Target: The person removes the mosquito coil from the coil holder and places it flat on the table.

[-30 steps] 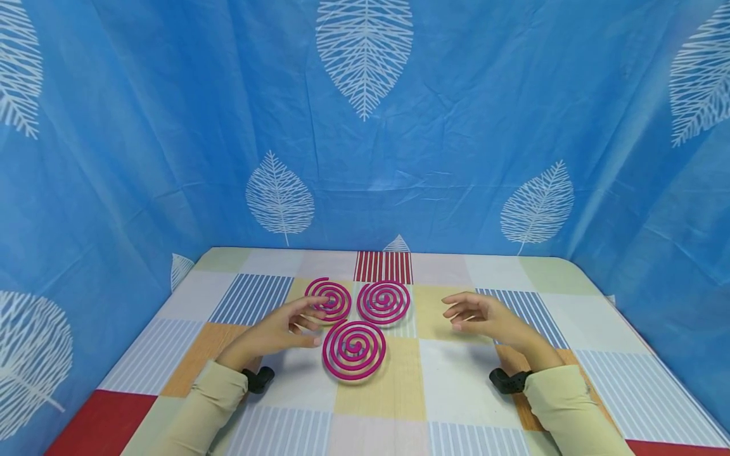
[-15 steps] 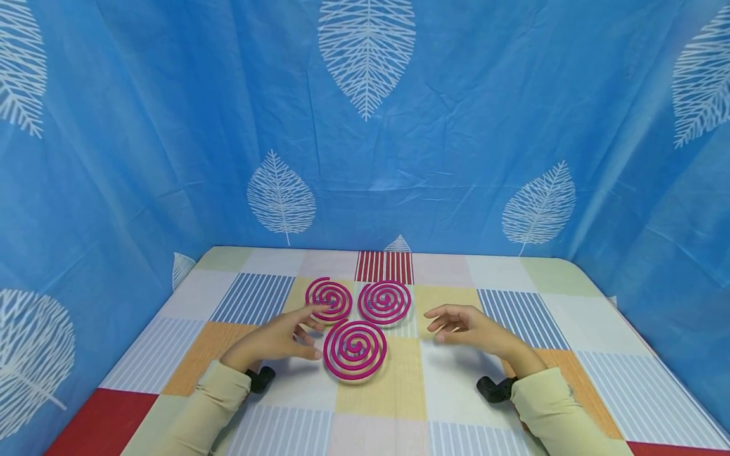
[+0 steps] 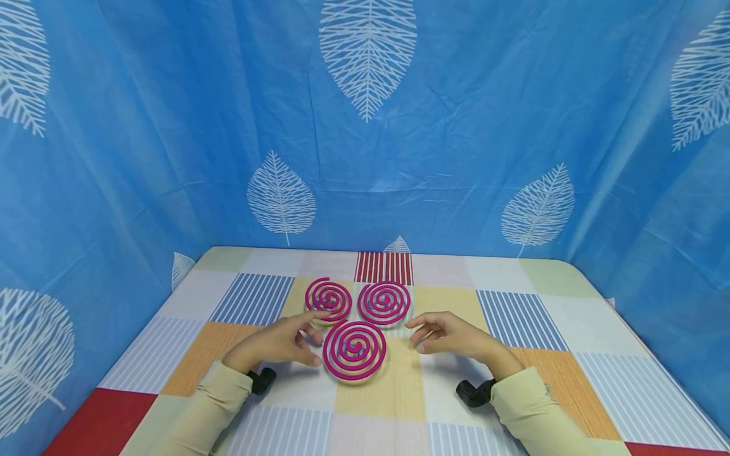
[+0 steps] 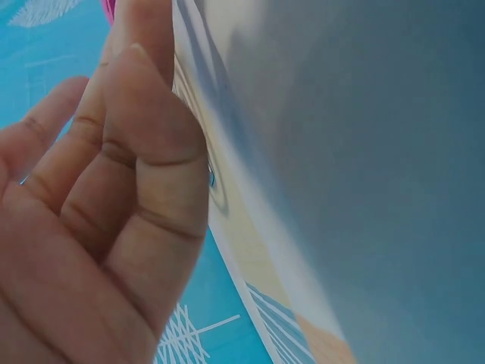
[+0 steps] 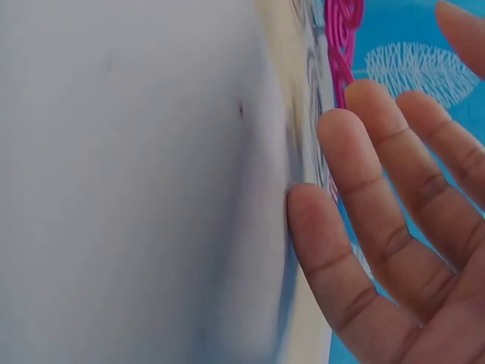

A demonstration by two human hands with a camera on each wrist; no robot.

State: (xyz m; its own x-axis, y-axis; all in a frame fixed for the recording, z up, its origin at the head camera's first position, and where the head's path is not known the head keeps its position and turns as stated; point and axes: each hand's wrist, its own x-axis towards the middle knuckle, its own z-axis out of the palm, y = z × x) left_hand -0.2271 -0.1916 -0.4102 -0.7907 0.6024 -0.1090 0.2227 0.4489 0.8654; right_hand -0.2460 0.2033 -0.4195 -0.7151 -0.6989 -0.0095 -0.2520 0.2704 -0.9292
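Note:
Three magenta spiral coils shaped like mosquito coils are grouped at the table's middle: a front coil (image 3: 355, 347), a back left coil (image 3: 329, 299) and a back right coil (image 3: 385, 300). My left hand (image 3: 279, 342) holds nothing; its index finger overlaps the back left coil's lower edge, and its thumb points at the front coil's left rim. To the right of the group, my right hand (image 3: 456, 335) has loosely bent fingers and nothing in them, its index fingertip near the back right coil. Magenta loops (image 5: 342, 38) show beyond the right fingers (image 5: 348, 144).
A patchwork tablecloth (image 3: 379, 399) of coloured and striped squares covers the table. Blue curtains (image 3: 365, 171) with white leaf prints rise behind it and at both sides. Each wrist wears a black camera band, such as the right wrist band (image 3: 476, 392).
My right hand has moved left and a little nearer to me, coming closer to the coils. The left hand has lowered slightly. The coils lie where they were.

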